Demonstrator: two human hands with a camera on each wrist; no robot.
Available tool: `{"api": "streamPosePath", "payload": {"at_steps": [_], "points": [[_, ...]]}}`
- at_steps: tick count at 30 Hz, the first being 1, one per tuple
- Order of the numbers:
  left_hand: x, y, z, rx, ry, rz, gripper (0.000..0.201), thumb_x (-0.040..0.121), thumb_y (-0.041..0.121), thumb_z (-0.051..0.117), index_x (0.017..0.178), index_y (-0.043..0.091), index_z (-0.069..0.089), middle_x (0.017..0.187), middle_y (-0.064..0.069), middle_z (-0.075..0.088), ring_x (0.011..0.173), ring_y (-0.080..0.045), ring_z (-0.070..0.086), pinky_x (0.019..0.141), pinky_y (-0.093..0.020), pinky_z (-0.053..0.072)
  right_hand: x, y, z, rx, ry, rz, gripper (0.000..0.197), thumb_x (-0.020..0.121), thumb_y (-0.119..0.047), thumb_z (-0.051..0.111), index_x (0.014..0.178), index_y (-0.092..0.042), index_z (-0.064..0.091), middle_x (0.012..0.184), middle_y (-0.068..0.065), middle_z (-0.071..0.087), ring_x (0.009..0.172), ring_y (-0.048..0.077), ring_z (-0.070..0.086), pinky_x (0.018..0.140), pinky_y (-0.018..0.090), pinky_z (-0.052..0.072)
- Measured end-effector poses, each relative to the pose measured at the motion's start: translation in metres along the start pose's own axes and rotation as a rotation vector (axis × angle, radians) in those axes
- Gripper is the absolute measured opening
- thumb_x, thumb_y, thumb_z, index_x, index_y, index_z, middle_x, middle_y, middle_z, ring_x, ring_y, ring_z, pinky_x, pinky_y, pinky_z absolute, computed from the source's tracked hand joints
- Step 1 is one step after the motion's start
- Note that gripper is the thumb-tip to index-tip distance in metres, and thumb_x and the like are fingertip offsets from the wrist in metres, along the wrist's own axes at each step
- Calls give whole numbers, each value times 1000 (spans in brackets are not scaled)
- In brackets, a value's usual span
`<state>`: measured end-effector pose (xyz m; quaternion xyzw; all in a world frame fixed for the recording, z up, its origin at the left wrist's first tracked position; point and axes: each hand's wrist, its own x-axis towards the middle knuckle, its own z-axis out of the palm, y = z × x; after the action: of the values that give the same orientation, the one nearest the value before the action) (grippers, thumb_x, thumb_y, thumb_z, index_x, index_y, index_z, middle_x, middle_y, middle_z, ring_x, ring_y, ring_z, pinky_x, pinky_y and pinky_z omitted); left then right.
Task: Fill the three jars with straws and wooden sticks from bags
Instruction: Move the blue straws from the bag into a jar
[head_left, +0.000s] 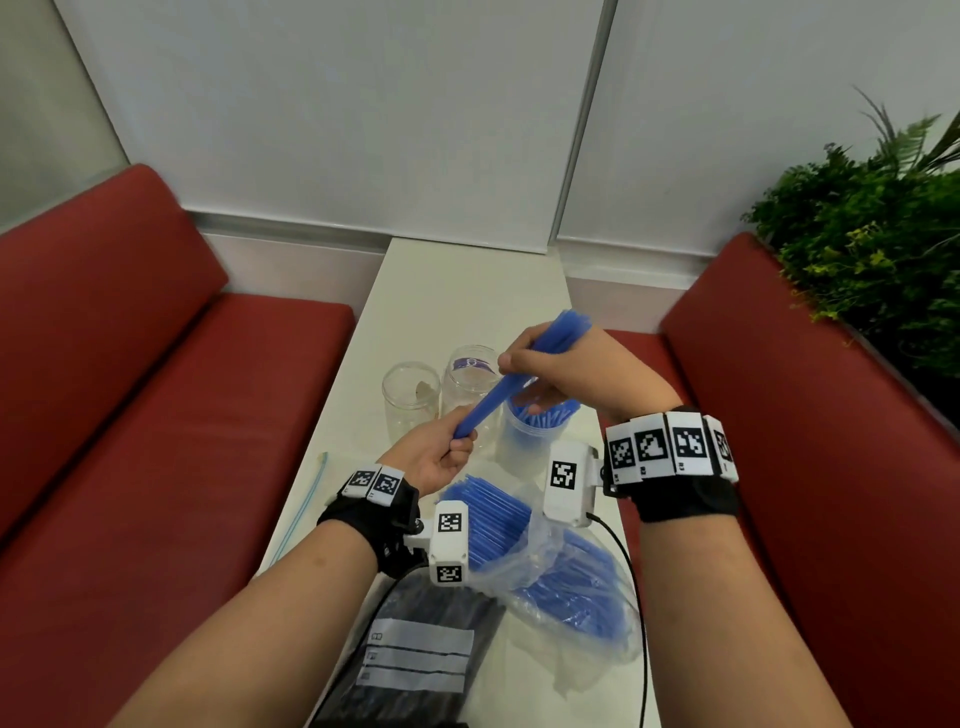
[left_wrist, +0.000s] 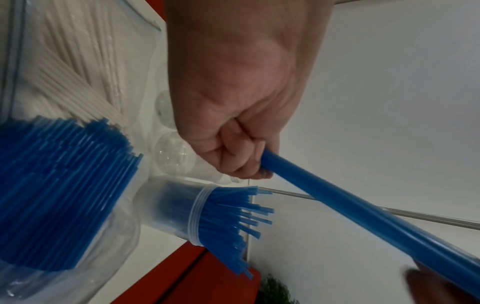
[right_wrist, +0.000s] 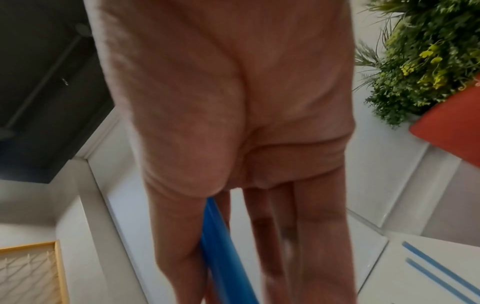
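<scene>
On the far left of the white table (head_left: 447, 291) lies a clear zip bag (head_left: 306, 501) with a blue seal strip; in the left wrist view it holds pale sticks (left_wrist: 72, 78). Next, at the near edge, there is a dark bag (head_left: 415, 649) with a grey label.

The person's left hand (head_left: 436, 457) is raised above the table. Its fingers (left_wrist: 239, 156) are curled around the lower end of a bundle of blue straws (head_left: 519, 374), and the bundle comes out of the fist just beside the thumb. The bundle goes up to the right in a slope, over the jars.

Behind the left hand stand two clear jars: an empty jar (head_left: 410, 400) on the left, and just beside it a second jar (head_left: 470, 384) with a purple label. To the right of these is a third jar (head_left: 530, 436), and many blue straws stand in it and stick out over its rim.

Near the person, between the two wrists, lies an open plastic bag (head_left: 550, 571) with more blue straws inside.

The right hand (head_left: 576, 374) holds the upper part of the same bundle. The thumb and first finger close on it, and the top ends come out above the hand. The other fingers (right_wrist: 319, 226) reach down long and nearly straight, beside the bundle, toward the third jar.

On the far right is a red bench (head_left: 810, 415) and a green plant (head_left: 872, 234).
</scene>
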<state>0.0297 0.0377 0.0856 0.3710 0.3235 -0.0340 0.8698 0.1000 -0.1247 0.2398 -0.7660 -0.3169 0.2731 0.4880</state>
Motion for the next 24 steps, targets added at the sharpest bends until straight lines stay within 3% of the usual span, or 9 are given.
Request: {"api": "streamPosePath", "payload": {"at_steps": [4,10,12,17,21,24], "points": [[13,-8,-4,9,43,37,17,98,24,57,85,14,52,57,2,38,35,-3,27,30,-13,18,-3,4,-3,61,32,43,10,90,-11,75,95,-2,76,84,18,77,78,33,76,70,28,64],[23,-10,0,13,67,146,25,87,35,72,91,13,59,59,1,45,41,-6,29,33,-16,23,1,17,0,92,113,70,16,89,-2,74,99,9,69,85,28,74,80,42,73,76,38,62],[25,-12,2,13,78,155,20,89,29,70,94,12,59,60,1,41,41,-6,27,34,-16,21,1,19,-2,115,100,88,19,88,-3,75,101,9,67,86,28,74,78,39,72,73,35,63],[32,-12,0,6,111,147,12,92,19,62,84,12,57,62,0,36,41,-6,25,35,-17,18,4,19,-15,169,138,36,23,88,-11,77,99,7,67,84,25,75,70,30,76,66,28,64],[35,-11,1,61,71,139,19,92,26,66,82,11,58,60,1,40,42,-6,25,34,-17,20,12,21,-17,129,170,55,19,88,-5,75,98,10,67,80,25,74,63,26,75,61,24,62],[38,-10,1,69,108,150,31,96,35,60,92,5,61,60,-1,50,42,-7,32,33,-16,24,20,15,-29,102,181,45,12,88,-6,75,93,4,70,80,22,75,69,30,75,70,32,65]]}}
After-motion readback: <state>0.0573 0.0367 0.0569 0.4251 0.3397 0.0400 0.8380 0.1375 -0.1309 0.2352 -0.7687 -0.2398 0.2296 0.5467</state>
